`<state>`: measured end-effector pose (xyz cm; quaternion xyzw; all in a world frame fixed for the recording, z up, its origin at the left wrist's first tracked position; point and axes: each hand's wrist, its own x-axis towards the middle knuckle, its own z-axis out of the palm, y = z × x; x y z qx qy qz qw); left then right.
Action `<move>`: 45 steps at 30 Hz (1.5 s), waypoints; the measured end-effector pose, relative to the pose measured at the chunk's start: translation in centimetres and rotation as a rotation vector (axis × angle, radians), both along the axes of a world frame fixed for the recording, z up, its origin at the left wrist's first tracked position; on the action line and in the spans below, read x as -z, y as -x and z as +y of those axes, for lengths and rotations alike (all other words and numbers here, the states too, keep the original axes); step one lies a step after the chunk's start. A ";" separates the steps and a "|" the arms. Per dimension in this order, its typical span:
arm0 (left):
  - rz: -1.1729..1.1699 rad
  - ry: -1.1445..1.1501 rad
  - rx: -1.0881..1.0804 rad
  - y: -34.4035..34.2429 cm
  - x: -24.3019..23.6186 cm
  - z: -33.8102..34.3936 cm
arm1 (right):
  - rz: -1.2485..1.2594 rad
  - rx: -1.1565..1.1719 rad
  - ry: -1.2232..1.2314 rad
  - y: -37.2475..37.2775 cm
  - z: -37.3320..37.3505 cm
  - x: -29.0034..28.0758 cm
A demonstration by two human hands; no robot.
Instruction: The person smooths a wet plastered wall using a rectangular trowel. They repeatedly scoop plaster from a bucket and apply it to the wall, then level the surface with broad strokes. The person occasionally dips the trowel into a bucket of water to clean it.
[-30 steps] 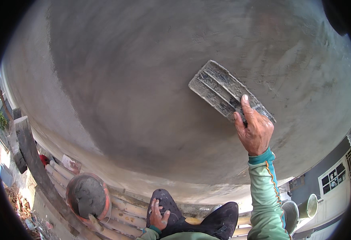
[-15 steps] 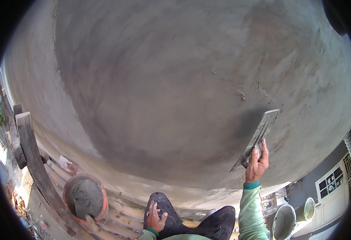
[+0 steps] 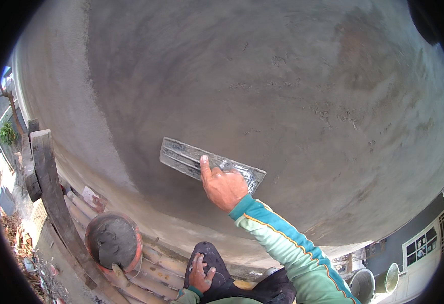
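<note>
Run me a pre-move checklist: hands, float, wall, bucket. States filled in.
1. Right hand gripping the float: ok, fingers over its ridged back.
2. Float pressed flat on the wall: cannot tell, its working face is hidden.
3. Left hand free: ok, resting on the knee with nothing visible in it.
4. Wall smooth all over: not ok, rough marks show right of the float.
5. Mortar in the orange bucket: ok, some visible inside.
6. Mortar wet enough: cannot tell.
</note>
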<state>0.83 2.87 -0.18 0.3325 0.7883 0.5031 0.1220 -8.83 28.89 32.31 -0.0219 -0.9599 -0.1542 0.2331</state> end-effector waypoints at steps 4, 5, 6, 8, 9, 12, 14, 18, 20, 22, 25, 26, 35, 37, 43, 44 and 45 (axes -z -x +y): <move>-0.049 -0.031 -0.014 0.3 0.2 -0.3 | -0.205 0.025 0.107 -3.4 0.8 7.5; -0.084 -0.044 -0.032 0.1 0.4 -0.5 | -0.162 0.019 0.161 -5.7 0.6 5.7; -0.071 -0.038 -0.033 -0.1 0.3 0.0 | 0.089 0.019 0.177 -8.1 1.7 4.2; -0.054 -0.001 -0.019 0.1 -0.2 0.1 | 0.540 0.009 0.272 -12.8 4.9 -1.3; -0.062 -0.005 0.007 0.0 -0.2 0.4 | 0.705 0.041 0.349 -15.6 7.1 -3.7; -0.097 0.004 0.039 -0.3 -0.2 0.6 | 1.004 0.063 0.804 -21.0 10.6 -10.5; -0.082 0.024 0.040 -0.2 -0.4 0.6 | 1.015 0.119 0.792 -22.2 12.7 -12.5; -0.080 0.026 0.036 -0.3 -0.7 0.7 | 0.663 0.119 0.255 -18.5 11.6 -8.0; -0.075 0.025 0.028 -0.2 -0.5 0.5 | 0.559 0.125 0.058 -16.1 10.9 -4.5; -0.077 0.032 0.029 0.0 -0.2 0.5 | 0.421 0.079 -0.003 -14.9 10.3 -1.3; -0.065 0.049 0.033 0.1 -0.7 0.6 | 0.057 0.060 -0.170 -15.8 10.5 6.4; -0.062 0.054 0.021 0.1 -0.8 0.4 | 0.023 0.036 -0.104 -17.0 9.8 7.8; -0.009 0.046 0.032 -0.1 -0.5 0.8 | 1.278 -0.017 1.097 -21.2 11.4 2.6; -0.014 0.044 0.039 -0.1 -0.2 0.4 | 1.214 -0.084 1.103 -18.8 11.6 1.7; -0.037 0.018 0.014 0.0 0.3 0.3 | 0.717 -0.097 0.557 -7.7 5.5 -1.8; -0.021 0.010 0.014 -0.1 0.6 0.3 | 0.655 -0.133 0.492 -6.0 4.5 -1.8; -0.037 0.015 0.004 0.0 0.5 0.1 | 0.484 -0.032 0.407 -4.5 2.7 -2.0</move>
